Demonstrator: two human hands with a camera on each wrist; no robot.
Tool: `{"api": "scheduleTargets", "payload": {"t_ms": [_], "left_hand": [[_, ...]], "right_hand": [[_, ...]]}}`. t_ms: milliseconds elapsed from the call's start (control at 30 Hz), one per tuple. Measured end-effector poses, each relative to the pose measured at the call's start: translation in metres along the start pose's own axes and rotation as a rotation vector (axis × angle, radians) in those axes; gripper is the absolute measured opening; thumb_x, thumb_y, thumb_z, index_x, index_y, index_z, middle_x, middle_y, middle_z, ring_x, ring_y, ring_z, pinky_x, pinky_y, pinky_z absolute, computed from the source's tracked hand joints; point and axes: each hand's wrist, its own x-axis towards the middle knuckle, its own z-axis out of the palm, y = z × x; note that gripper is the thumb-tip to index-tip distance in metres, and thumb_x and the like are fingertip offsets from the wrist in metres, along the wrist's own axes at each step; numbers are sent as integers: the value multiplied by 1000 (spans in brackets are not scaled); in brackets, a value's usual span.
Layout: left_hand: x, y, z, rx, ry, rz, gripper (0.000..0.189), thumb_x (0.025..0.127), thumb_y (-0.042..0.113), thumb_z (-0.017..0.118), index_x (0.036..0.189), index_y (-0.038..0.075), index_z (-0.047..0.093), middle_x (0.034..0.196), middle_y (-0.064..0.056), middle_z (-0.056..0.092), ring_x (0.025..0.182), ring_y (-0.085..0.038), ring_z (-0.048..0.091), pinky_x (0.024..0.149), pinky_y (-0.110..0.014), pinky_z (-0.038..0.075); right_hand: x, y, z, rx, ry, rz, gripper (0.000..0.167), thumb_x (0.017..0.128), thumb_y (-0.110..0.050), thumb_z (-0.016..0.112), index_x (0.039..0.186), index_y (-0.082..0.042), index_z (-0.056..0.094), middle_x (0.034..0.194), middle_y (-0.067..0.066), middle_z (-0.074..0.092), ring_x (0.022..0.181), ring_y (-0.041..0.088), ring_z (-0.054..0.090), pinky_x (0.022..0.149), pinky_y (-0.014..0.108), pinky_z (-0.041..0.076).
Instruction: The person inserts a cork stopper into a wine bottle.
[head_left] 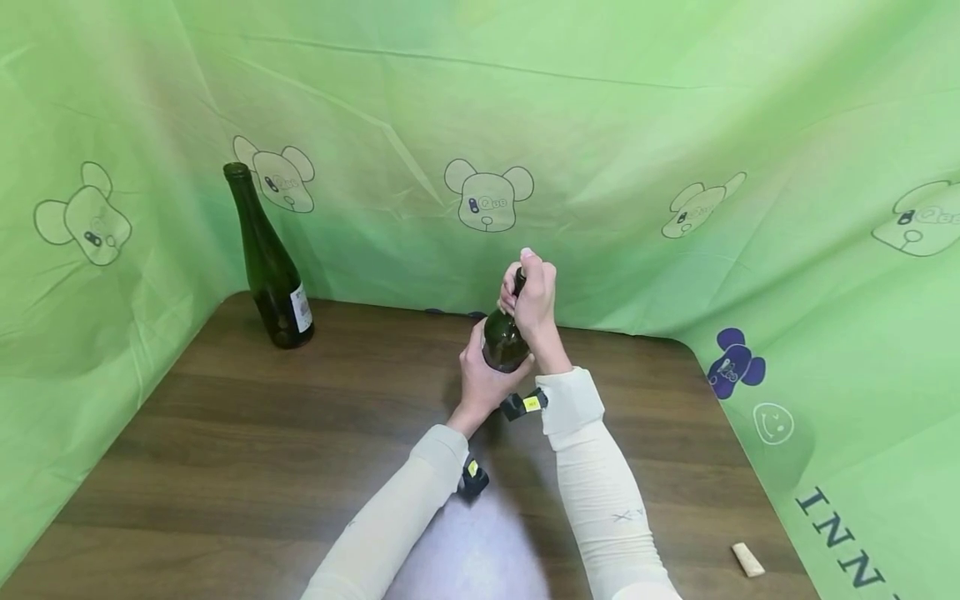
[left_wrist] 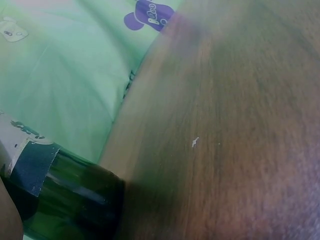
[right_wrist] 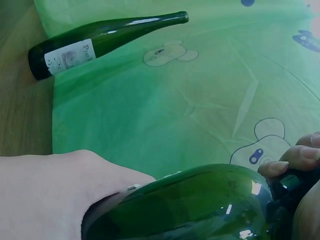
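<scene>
A dark green glass wine bottle [head_left: 504, 340] stands near the table's back edge, between both hands. My left hand [head_left: 483, 379] grips the lower body, its thumb stretched along the near side. Around the neck my right hand [head_left: 534, 300] is wrapped, fingers curled, thumb pointing up at the top; the mouth is hidden behind it. In the left wrist view the bottle's base [left_wrist: 80, 200] and part of a worn label [left_wrist: 32, 162] show beside the table. The right wrist view has the shoulder [right_wrist: 200, 205] close up, with fingertips [right_wrist: 300, 157] at the neck.
Another green wine bottle [head_left: 273, 279] with a white label stands at the back left corner. A small cream-coloured piece [head_left: 747, 559] lies near the table's right edge. Green printed cloth [head_left: 600, 125] walls in the back and sides of the brown wooden table [head_left: 247, 450].
</scene>
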Motion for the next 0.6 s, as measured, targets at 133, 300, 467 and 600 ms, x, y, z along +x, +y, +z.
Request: {"api": "scheduleTargets", "payload": {"t_ms": [133,300,467,600], "left_hand": [[0,-1,0,3,6,9,81,67,31,90,136,7,54,119,-11,70,102,-23,70,89,-37,57],[2,0,-1,-12,2,11,82,68,30,91,138,9,54,120,-12,70,103,-23,69,90,-38,57],[0,0,1,-19,5,11,82,67,28,91,138,10,53,120,-12,70,103,-24,70,90,-38,57],[-1,0,1,-12,13,20,81,67,28,91,138,10,54,119,-11,70,102,-23,70,89,-38,57]], "right_hand": [[1,-1,0,5,-7,2,55,98,-35,34,51,-6,39,39,-3,35,32,11,29,33,34,31],[0,1,-1,29,-28,0,56,99,-40,31,52,-10,39,40,-6,35,32,9,30,34,31,32],[-3,2,-1,120,-68,82,60,100,-48,18,54,-18,39,42,-10,34,35,6,29,37,26,27],[-2,0,0,133,-42,108,59,101,-44,16,53,-18,40,41,-10,34,34,6,29,37,27,27]]}}
